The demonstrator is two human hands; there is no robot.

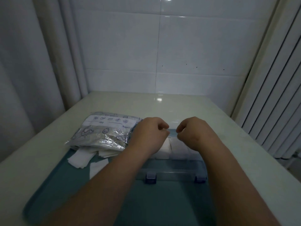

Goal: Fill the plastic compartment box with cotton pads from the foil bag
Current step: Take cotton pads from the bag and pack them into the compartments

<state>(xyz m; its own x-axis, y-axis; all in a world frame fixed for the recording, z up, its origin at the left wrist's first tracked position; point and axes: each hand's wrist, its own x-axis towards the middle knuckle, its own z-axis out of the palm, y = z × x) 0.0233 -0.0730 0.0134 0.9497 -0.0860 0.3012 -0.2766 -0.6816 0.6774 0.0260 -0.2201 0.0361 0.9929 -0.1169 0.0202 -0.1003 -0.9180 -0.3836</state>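
The clear plastic compartment box (pixel 172 170) lies on a teal mat, with two blue latches on its near wall. White cotton pads (pixel 177 150) fill the compartments that show between my wrists. My left hand (pixel 149 132) and my right hand (pixel 193 132) hover over the far part of the box, fingers curled and thumbs against forefingers. They appear to pinch the edge of the clear lid (pixel 173 132), which is faint. The foil bag (pixel 105 131) lies left of the box, its open end toward me. Loose pads (pixel 81 159) spill from it onto the mat.
The teal mat (pixel 162 201) covers the near middle of a pale glossy table (pixel 228 121). A tiled wall stands behind the table. Curtains hang at the left, and a ribbed white radiator stands at the right.
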